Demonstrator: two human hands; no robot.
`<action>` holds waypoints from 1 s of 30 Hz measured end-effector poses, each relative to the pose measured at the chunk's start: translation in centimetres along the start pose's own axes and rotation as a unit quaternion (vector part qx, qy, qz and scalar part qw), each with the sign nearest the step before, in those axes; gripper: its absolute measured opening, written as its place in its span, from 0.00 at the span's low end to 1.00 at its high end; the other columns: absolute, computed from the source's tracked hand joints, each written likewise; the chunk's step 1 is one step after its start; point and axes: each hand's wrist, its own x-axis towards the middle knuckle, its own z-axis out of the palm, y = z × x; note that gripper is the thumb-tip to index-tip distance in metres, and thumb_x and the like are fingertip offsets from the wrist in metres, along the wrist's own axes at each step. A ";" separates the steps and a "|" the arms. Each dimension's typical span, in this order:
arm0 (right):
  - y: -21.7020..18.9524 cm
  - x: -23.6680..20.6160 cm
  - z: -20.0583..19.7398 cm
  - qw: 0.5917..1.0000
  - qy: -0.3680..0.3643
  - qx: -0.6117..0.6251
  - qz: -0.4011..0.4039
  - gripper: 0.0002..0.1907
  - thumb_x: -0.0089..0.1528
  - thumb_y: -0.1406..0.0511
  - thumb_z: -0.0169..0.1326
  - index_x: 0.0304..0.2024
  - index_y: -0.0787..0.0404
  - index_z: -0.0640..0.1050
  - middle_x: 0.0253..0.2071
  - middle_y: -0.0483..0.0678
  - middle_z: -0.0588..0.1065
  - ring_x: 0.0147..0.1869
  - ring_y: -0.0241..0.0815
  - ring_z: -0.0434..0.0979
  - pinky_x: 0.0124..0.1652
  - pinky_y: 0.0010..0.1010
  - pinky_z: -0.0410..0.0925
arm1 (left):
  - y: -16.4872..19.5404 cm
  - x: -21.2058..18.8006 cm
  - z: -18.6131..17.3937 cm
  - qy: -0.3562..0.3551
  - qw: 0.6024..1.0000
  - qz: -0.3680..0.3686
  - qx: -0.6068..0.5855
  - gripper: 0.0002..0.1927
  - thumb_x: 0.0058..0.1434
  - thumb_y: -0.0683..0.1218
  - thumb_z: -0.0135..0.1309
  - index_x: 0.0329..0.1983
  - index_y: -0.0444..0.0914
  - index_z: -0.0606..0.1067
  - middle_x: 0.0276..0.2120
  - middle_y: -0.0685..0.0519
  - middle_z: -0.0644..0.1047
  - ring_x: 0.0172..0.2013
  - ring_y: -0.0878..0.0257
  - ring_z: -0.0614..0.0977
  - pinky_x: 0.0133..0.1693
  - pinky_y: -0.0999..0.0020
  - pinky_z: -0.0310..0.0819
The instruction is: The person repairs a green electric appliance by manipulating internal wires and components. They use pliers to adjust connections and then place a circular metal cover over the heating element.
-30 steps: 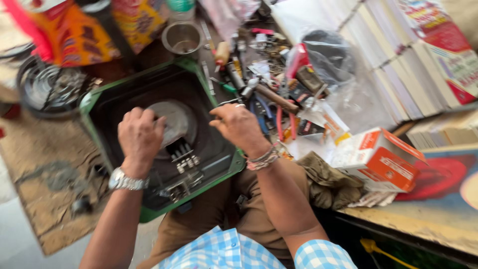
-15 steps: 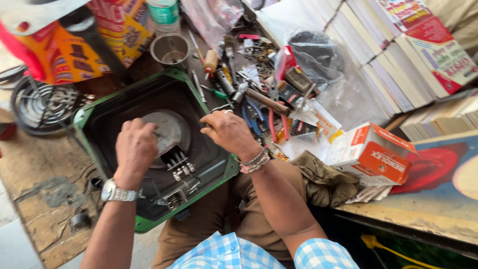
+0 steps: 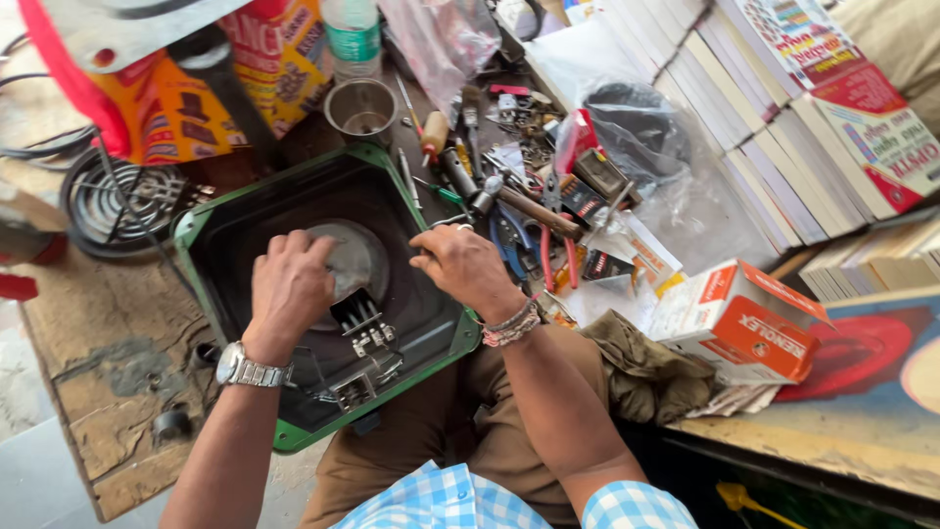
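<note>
The green-rimmed black housing [image 3: 328,294] lies open side up across the person's lap and the edge of the counter [image 3: 108,392], about where it was a second ago; the view has only drifted a little. Inside it sits the round grey metal disc [image 3: 357,257], with a small terminal block [image 3: 360,328] just below. The left hand [image 3: 289,289] has slid from the housing's middle onto the disc's left edge, fingers curled over it and pressing. The right hand [image 3: 465,269] has drawn in toward the disc's right side, fingers pinched narrow on something too small to tell. Both hands now work at the disc. A hammer [image 3: 524,206] and pliers [image 3: 509,235] lie just beside the housing.
</note>
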 end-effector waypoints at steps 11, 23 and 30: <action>0.1 -0.3 0.0 1.000 -0.003 -0.005 0.006 0.12 0.58 0.61 0.64 0.42 0.59 0.82 0.36 0.48 0.78 0.44 0.51 0.78 0.46 0.40 0.71 | 0.5 -0.1 0.8 -0.029 0.998 -0.049 0.020 0.11 0.54 0.46 0.63 0.39 0.37 0.81 0.38 0.46 0.78 0.41 0.49 0.78 0.38 0.54 0.73; 0.1 -0.4 0.0 1.000 -0.001 -0.007 0.002 0.13 0.58 0.61 0.64 0.42 0.60 0.81 0.36 0.48 0.78 0.43 0.50 0.79 0.45 0.39 0.71 | 0.5 0.3 0.3 -0.060 0.996 -0.037 -0.046 0.20 0.53 0.37 0.57 0.51 0.38 0.80 0.52 0.48 0.80 0.57 0.51 0.76 0.52 0.54 0.70; -1.3 -0.3 4.2 0.986 -0.013 0.160 0.051 0.16 0.63 0.65 0.59 0.53 0.61 0.77 0.46 0.50 0.79 0.46 0.45 0.80 0.48 0.35 0.73 | -3.4 -2.3 0.5 -0.118 0.979 -0.122 -0.113 0.36 0.56 0.47 0.62 0.68 0.34 0.68 0.69 0.41 0.67 0.70 0.46 0.64 0.67 0.50 0.58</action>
